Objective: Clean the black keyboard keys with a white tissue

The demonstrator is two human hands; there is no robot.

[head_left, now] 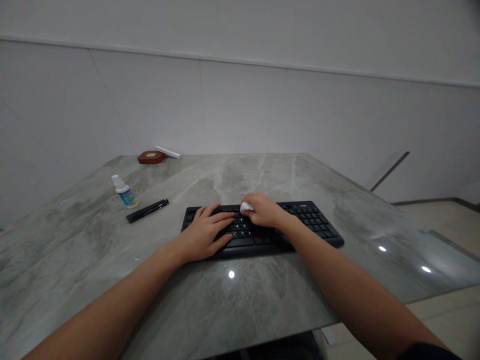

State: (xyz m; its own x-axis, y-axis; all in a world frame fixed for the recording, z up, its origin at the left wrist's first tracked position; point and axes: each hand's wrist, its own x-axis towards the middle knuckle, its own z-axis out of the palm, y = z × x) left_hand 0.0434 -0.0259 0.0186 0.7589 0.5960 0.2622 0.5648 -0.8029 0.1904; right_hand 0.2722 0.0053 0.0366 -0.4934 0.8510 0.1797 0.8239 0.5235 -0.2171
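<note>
Keyboard (258, 241) on table (240, 305); work looks under way, can't tell which keys are done or left. Right hand (264, 210) grips white wad (246, 206) over keyboard's middle; left hand (204, 232), fingers spread, on its left part, hands apart. Bottle (125, 192) left of keyboard.

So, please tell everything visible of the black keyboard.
The long black keyboard, seemingly plastic, has a number pad at its right end and light lettering above. It lies flat on the marbled table. The left hand rests on its left part; the right hand, gripping a white wad, covers part of its middle.
</note>
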